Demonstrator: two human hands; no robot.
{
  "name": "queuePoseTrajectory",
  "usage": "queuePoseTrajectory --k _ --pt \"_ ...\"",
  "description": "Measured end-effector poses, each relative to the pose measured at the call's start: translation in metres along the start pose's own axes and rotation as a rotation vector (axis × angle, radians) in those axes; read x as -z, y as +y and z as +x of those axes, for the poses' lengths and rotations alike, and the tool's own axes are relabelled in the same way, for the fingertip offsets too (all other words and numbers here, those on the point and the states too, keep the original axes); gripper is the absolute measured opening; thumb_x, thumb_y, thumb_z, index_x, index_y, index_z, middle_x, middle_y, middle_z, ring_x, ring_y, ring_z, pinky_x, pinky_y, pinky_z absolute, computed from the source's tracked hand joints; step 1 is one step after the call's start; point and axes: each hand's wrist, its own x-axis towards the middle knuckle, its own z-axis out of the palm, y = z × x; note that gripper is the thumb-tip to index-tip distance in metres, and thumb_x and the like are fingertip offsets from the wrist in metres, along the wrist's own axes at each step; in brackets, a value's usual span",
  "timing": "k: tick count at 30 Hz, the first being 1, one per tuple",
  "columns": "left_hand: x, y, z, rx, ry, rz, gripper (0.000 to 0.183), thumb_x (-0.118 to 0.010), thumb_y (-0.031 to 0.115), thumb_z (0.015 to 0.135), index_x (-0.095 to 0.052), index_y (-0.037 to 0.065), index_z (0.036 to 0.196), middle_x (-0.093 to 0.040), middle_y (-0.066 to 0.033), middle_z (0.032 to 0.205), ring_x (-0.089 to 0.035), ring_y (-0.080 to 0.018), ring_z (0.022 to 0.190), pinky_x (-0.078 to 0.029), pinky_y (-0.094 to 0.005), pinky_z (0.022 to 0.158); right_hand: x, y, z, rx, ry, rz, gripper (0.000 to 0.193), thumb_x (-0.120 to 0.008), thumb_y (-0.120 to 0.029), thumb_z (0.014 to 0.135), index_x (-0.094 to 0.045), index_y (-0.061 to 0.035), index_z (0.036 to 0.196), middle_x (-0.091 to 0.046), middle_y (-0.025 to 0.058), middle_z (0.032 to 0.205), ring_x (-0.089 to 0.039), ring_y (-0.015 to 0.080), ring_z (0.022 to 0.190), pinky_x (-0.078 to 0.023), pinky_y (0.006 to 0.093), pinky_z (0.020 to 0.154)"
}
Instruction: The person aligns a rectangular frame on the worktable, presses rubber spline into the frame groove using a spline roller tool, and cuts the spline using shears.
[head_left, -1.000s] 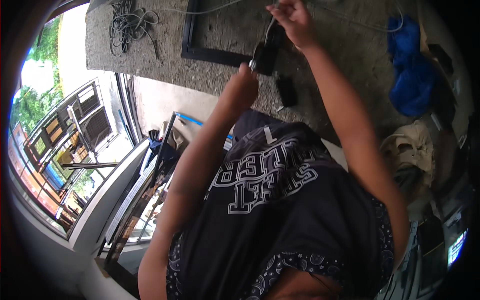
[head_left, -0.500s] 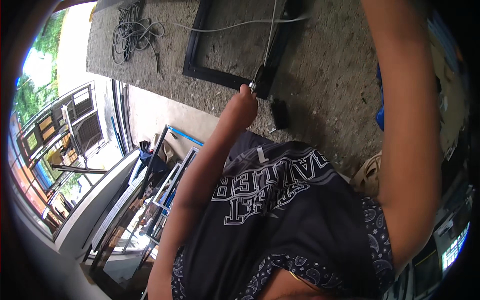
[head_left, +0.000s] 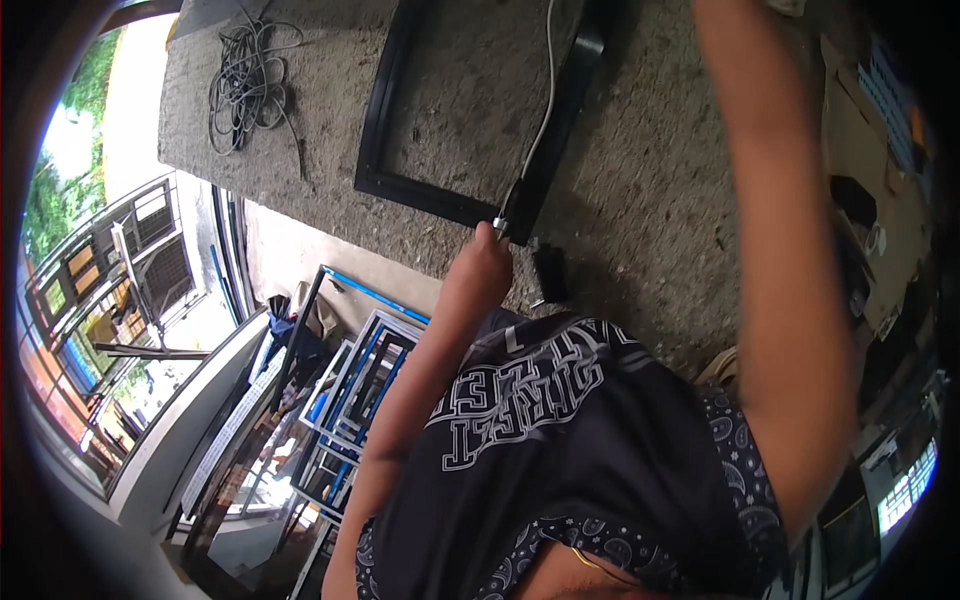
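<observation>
My left hand [head_left: 482,268] is closed around a small tool with a silver metal part [head_left: 500,226], at the near right corner of a black rectangular frame [head_left: 430,205] lying on the rough table. What kind of tool it is I cannot make out. From that spot a thin grey cord [head_left: 550,105] runs up along the inside of the frame's right side and leaves the top edge of the view. My right forearm [head_left: 770,200] reaches far forward on the right, smeared by motion, and the hand lies beyond the top edge. Just right of my left hand sits a small black block [head_left: 549,274].
A tangled bundle of grey cord [head_left: 245,85] lies on the far left of the worn table [head_left: 640,170]. Below its left edge, several framed panels [head_left: 370,370] lean together beside a window. Brown cardboard [head_left: 850,120] lies at the right.
The cord stretch that crossed over the frame is gone from view; the remaining cord now curves along the right side. My right arm has shifted left and forward. The table appears lower in view.
</observation>
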Motion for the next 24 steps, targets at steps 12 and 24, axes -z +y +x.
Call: queuePoseTrajectory --k 12,24 --pt "0.004 -0.014 -0.011 -0.070 0.016 -0.383 0.034 -0.049 0.027 0.105 -0.054 0.005 0.131 -0.066 -0.0291 0.100 -0.063 -0.0496 0.098 -0.050 -0.0510 0.082 -0.079 0.089 -0.086 0.007 -0.720 -0.784 0.047 -0.057 -0.048 0.100 -0.074 -0.0074 0.084 -0.070 0.0102 0.078 -0.070 0.0271 0.078 -0.054 0.0414 0.075" --pt "-0.011 -0.037 -0.003 -0.167 0.123 -0.211 0.038 -0.047 0.025 0.105 -0.052 0.002 0.135 -0.068 -0.0246 0.098 -0.069 -0.0391 0.092 -0.052 -0.0437 0.081 -0.081 0.100 -0.104 0.075 -0.264 -0.052 0.037 -0.059 -0.037 0.096 -0.064 -0.0019 0.086 -0.068 0.0253 0.092 -0.065 0.0455 0.090 -0.051 0.0529 0.077"
